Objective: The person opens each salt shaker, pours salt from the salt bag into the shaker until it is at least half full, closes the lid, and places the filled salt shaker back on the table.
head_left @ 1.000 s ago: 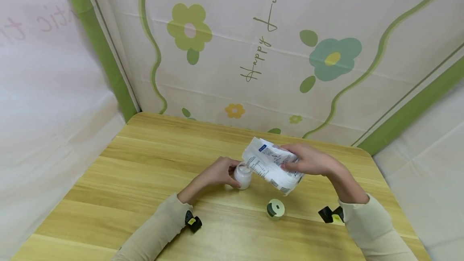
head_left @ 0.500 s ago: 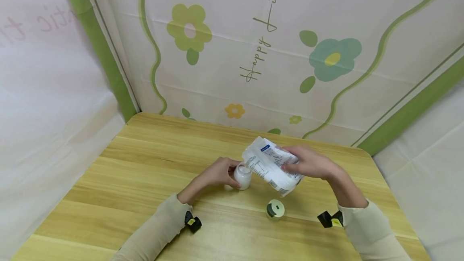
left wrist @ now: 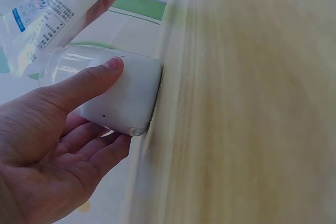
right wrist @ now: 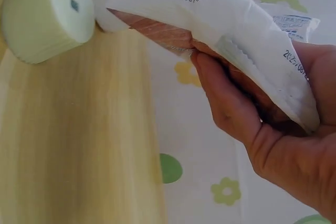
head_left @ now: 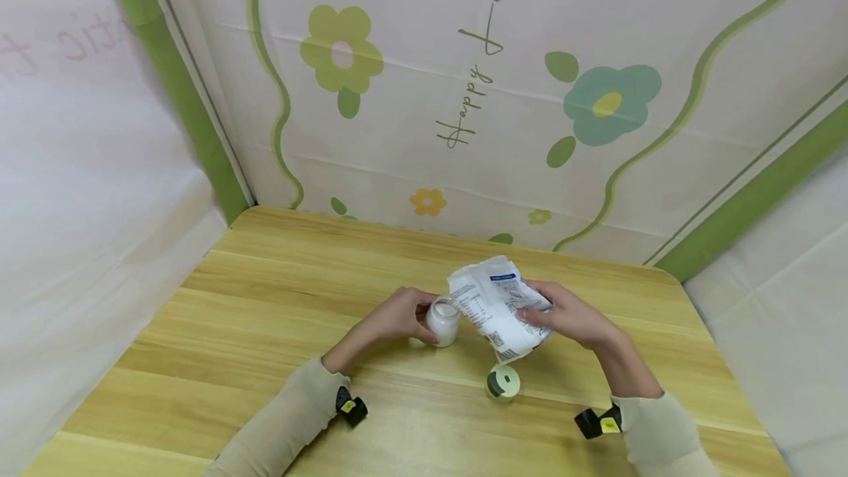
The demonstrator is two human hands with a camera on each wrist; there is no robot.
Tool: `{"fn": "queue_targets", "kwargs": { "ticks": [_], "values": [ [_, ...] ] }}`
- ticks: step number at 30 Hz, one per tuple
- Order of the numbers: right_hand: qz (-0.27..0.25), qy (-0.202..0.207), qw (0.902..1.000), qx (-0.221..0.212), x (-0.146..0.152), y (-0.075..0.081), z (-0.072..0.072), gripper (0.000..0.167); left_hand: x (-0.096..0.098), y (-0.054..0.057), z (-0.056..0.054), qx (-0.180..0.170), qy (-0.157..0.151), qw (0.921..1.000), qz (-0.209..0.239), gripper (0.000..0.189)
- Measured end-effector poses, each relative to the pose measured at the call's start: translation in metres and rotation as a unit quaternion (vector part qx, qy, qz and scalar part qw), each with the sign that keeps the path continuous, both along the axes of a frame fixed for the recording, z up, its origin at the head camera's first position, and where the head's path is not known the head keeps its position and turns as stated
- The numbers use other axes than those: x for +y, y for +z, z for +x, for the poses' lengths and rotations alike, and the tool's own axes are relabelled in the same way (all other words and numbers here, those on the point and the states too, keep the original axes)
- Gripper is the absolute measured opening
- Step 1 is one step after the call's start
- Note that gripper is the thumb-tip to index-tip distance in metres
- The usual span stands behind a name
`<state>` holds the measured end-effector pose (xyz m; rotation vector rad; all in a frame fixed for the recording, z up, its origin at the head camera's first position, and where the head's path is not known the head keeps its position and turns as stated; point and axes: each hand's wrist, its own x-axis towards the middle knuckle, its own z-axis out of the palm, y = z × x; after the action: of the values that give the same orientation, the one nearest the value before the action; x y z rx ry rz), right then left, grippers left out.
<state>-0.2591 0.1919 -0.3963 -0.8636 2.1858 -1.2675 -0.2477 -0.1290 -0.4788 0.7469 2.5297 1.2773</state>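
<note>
Clear jar (head_left: 443, 326), white contents below the clear neck, upright on bench (head_left: 199, 366), mid-scene. Left hand (head_left: 400, 313) grip: thumb and fingers curled round it. White printed bag (head_left: 493, 308) tilted, one corner by jar mouth, contents hidden; right hand (head_left: 571, 315) grip pinches its right end. Pale green cylinder (head_left: 505, 381) near-right of jar, inside not visible. Flower-print curtain (head_left: 397, 116) at far side.

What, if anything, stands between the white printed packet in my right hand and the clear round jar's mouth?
Nothing visible: the white printed packet ends by the mouth of the clear round jar; the left hand holds its side, and the pale green cylinder stands aside.
</note>
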Motion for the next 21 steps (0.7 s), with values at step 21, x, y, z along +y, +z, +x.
{"fn": "queue_targets", "kwargs": {
  "ticks": [21],
  "values": [
    [-0.222,-0.015,0.9721,-0.074,0.011,-0.062,0.0,0.05,0.002,-0.001,0.0,0.005,-0.005,1.0,0.002,0.066]
  ]
}}
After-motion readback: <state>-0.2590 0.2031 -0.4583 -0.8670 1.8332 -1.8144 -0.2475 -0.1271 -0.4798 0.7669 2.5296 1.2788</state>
